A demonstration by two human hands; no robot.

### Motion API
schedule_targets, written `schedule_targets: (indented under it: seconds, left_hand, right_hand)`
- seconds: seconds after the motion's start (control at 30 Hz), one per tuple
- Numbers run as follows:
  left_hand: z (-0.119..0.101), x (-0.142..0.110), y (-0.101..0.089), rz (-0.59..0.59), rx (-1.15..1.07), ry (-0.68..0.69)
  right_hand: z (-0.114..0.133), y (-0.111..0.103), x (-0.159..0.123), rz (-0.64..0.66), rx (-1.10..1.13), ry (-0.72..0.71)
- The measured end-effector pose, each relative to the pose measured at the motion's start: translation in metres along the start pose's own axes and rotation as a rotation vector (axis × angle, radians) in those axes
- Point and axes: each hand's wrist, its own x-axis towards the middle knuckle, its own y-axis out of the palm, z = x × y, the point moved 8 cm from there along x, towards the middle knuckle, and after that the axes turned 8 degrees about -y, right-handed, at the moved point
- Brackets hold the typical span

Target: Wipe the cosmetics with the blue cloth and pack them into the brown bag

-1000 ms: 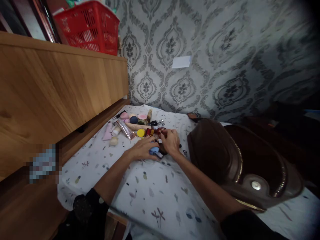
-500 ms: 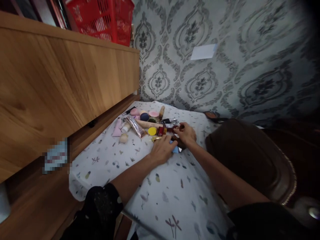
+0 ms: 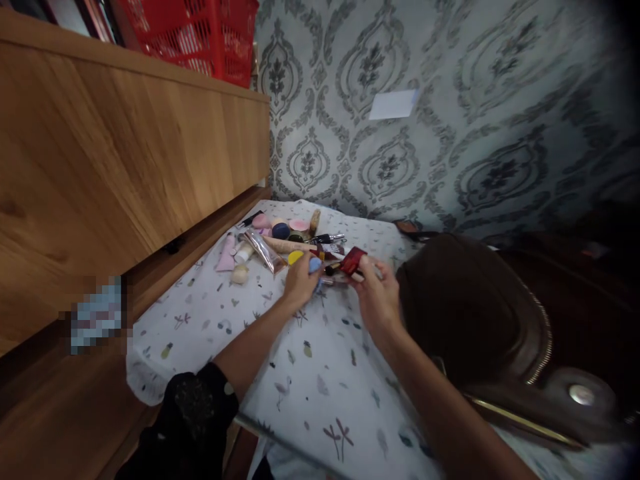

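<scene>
My right hand [image 3: 379, 293] has its fingers closed on a small dark red box [image 3: 353, 259], lifted a little at the right edge of a group of cosmetics. Just left of it, my left hand [image 3: 300, 283] is closed around a light blue item [image 3: 315, 265] whose kind I cannot make out. Between the hands shows the dark tip of a makeup brush [image 3: 332, 269]. Beyond my left fingers lie a yellow round lid [image 3: 295, 257], a shiny rose-coloured pouch [image 3: 265, 251], a pink tube [image 3: 227, 253] and a beige sponge [image 3: 239, 274].
A patterned white cloth [image 3: 320, 373] covers the surface. On the right stands a dark brown leather bag [image 3: 465, 300] with a zip. A wooden cabinet [image 3: 135, 153] borders the left, with a red plastic basket [image 3: 215, 40] on top. Patterned wallpaper [image 3: 440, 127] rises behind.
My right hand has raised the dark red box off the group, turning it toward me. My left hand has shifted left with the light blue item. The view has turned slightly right.
</scene>
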Motion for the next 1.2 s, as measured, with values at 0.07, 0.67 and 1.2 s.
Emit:
schedule_targets:
  seconds: [0.07,0.67,1.2]
  left_hand:
    - [0.005,0.004,-0.010,-0.046,-0.132,-0.018]
    - [-0.076,-0.068,0.015,0.321,0.091,0.656]
    - [-0.053,-0.041,0.002,0.223,-0.082,0.272]
  right_hand:
    - [-0.003,-0.009,-0.023,0.059,-0.104,0.064]
    - [0.005,-0.030,-0.054,0.333,-0.439,-0.112]
    - [-0.003,-0.034,-0.048,0.394,-0.278,-0.052]
